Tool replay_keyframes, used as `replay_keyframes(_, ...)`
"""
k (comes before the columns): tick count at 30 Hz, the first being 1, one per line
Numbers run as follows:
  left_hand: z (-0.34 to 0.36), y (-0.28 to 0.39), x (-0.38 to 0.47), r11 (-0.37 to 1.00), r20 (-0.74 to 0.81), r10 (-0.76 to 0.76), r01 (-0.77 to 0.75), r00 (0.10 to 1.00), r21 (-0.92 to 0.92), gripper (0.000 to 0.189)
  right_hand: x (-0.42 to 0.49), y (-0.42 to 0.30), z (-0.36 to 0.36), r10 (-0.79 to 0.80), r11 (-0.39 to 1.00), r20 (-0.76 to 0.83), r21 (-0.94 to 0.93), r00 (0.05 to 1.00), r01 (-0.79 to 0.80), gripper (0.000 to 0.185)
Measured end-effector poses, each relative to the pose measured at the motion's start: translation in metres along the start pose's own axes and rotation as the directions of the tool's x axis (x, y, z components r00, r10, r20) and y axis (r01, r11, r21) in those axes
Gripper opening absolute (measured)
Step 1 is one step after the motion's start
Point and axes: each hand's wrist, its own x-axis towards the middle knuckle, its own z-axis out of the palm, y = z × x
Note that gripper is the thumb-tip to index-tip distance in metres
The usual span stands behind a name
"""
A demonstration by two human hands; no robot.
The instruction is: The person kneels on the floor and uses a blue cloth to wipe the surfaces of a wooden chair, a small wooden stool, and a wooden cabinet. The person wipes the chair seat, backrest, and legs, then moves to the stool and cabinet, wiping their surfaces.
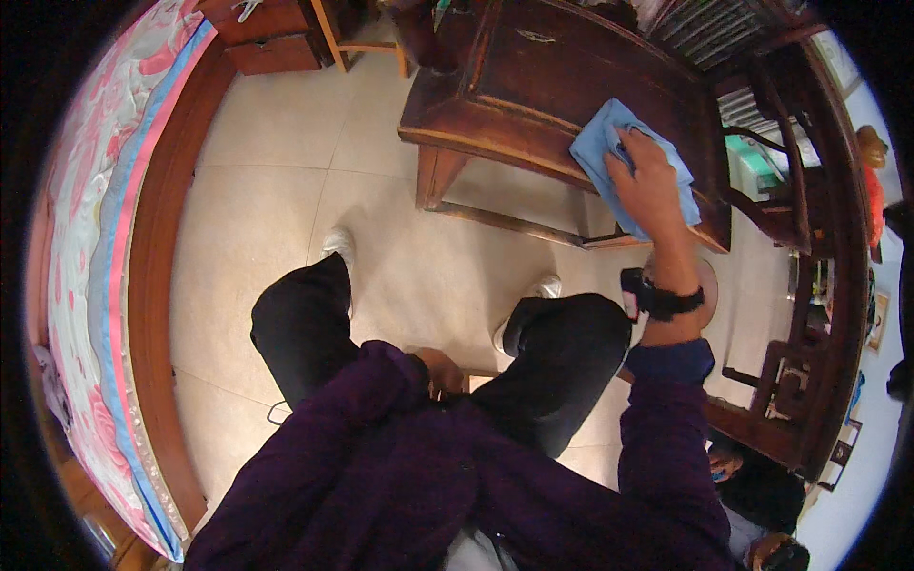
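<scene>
My right hand (pixel 646 182) presses a folded light-blue cloth (pixel 596 146) onto the front right part of a dark wooden chair seat (pixel 528 71). Its fingers curl into the cloth's folds, and a black strap is around that wrist. Worn, paler wood shows along the front edge of the seat. My left hand (pixel 443 372) rests low in front of my body, between my thighs. Its fingers point down and are partly hidden, so whether it holds anything cannot be made out.
A bed (pixel 93 285) with a floral cover and wooden side rail runs along the left. Wooden drawers (pixel 275 53) stand at the far left. Dark carved furniture (pixel 832 285) lines the right side. Beneath the seat, a low stretcher (pixel 514 225) spans the chair legs above the tiled floor (pixel 250 214).
</scene>
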Motion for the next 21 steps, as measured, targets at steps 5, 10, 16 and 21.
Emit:
replay_keyframes(5,-0.009,-0.031,0.03,0.998,-0.027,0.01,-0.009,1.0,0.058,0.041,0.024,-0.009,-0.034,-0.017,1.0,0.2,0.025,0.98,0.013,0.047)
replay_keyframes(10,-0.02,-0.048,0.022,0.998,0.062,0.054,-0.052,0.997,-0.035,0.041,0.043,-0.015,-0.052,0.051,0.999,0.413,-0.007,0.909,-0.053,0.048)
replay_keyframes(16,-0.032,-0.084,-0.015,0.999,0.106,-0.026,0.029,0.994,-0.022,0.041,0.043,-0.016,-0.057,0.057,0.998,0.389,0.013,0.919,-0.067,0.048)
replay_keyframes(21,-0.053,-0.128,-0.025,0.995,0.112,-0.092,0.088,0.989,0.037,0.041,0.02,-0.013,-0.04,0.067,0.995,0.248,0.059,0.966,-0.084,0.048)
